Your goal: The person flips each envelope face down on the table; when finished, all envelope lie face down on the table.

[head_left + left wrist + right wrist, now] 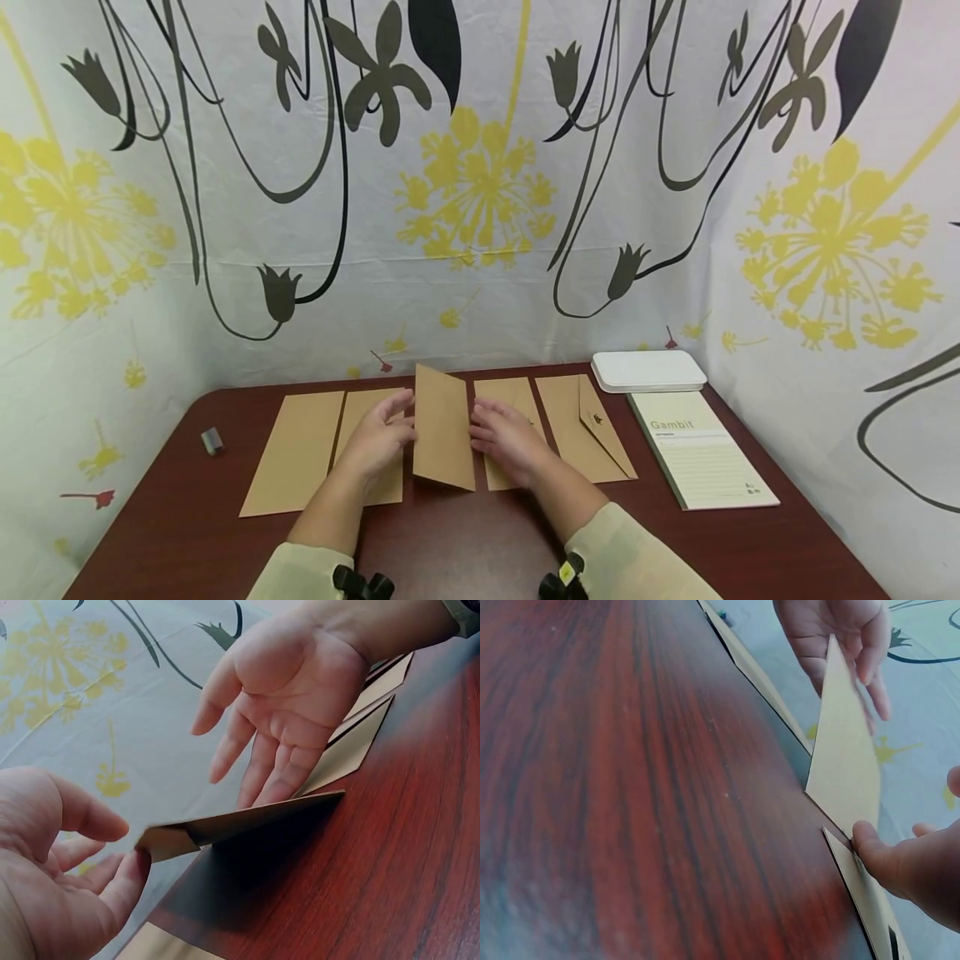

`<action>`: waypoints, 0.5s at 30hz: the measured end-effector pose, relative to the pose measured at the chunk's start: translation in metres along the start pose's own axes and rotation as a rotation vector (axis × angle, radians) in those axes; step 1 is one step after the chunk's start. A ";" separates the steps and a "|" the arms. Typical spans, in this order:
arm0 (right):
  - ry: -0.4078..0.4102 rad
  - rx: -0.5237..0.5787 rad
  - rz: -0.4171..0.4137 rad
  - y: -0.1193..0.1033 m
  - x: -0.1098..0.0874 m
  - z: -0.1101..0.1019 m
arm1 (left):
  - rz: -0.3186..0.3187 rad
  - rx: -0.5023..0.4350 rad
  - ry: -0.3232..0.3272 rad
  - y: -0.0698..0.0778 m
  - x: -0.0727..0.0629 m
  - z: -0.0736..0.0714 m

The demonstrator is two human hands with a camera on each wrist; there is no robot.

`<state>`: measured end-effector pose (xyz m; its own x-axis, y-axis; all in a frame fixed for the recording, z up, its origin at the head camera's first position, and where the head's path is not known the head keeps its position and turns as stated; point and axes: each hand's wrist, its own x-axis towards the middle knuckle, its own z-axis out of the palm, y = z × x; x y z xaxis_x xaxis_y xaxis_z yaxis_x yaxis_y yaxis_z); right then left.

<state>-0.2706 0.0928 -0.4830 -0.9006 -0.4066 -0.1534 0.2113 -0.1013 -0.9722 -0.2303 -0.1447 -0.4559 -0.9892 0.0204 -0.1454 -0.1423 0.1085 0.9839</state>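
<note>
Paper makes up the middle envelope (pixel 442 429), which is light brown all over, like a cardboard box. The side we see from the head is flat and plain. It is a tall shape with straight edges and sharp corners. It stands tipped up over the dark red counter (pixel 450 550), with a dark shadow under it. In the left wrist view, a small folded piece shows at its left end.

The two hands are apart, one at each side of it. The left hand (pixel 378 437) has its fingers loosely bent, and a fingertip touches the left end. The right hand (pixel 510 437) has long, straight fingers, and its thumb (pixel 881 855) touches the near right corner.

To the left lie two plain brown papers, the left paper (pixel 292 450) and the right paper (pixel 386 479). To the right lie two more brown envelopes. The closer one (pixel 498 475) is partly behind the right hand. The other envelope (pixel 566 429) has a pointed flap with a small black mark.
</note>
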 end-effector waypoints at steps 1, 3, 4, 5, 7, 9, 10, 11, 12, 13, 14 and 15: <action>0.003 0.000 0.000 0.000 0.000 0.000 | 0.001 0.011 0.006 -0.001 0.001 -0.001; 0.003 0.000 -0.001 0.000 0.001 -0.001 | -0.002 0.029 0.019 -0.004 0.001 -0.002; 0.003 0.001 -0.002 0.000 0.001 -0.002 | -0.003 0.040 0.023 -0.005 0.001 -0.002; 0.004 0.003 -0.003 0.000 0.001 -0.002 | -0.006 0.057 0.024 -0.006 0.001 -0.003; 0.005 0.005 -0.003 0.000 0.001 -0.003 | -0.011 0.092 0.020 -0.008 0.001 -0.004; 0.010 0.007 -0.003 -0.001 0.000 -0.003 | -0.018 0.124 0.008 -0.009 0.001 -0.005; 0.012 0.007 -0.002 -0.001 0.000 -0.003 | -0.021 0.145 0.000 -0.009 0.000 -0.005; 0.016 0.005 -0.003 -0.001 0.000 -0.003 | -0.025 0.160 -0.005 -0.009 0.000 -0.005; 0.018 0.005 -0.002 -0.001 0.000 -0.003 | -0.025 0.183 -0.007 -0.009 0.000 -0.005; 0.019 0.005 -0.002 -0.002 0.000 -0.002 | -0.026 0.204 -0.007 -0.009 0.000 -0.004; 0.023 0.006 -0.001 -0.002 0.000 -0.002 | -0.026 0.227 -0.009 -0.008 0.000 -0.003; 0.025 0.004 -0.002 -0.002 0.000 -0.002 | -0.025 0.257 -0.007 -0.008 0.000 -0.003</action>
<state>-0.2717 0.0950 -0.4815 -0.9101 -0.3839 -0.1562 0.2114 -0.1059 -0.9716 -0.2291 -0.1482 -0.4636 -0.9851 0.0217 -0.1708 -0.1518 0.3582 0.9212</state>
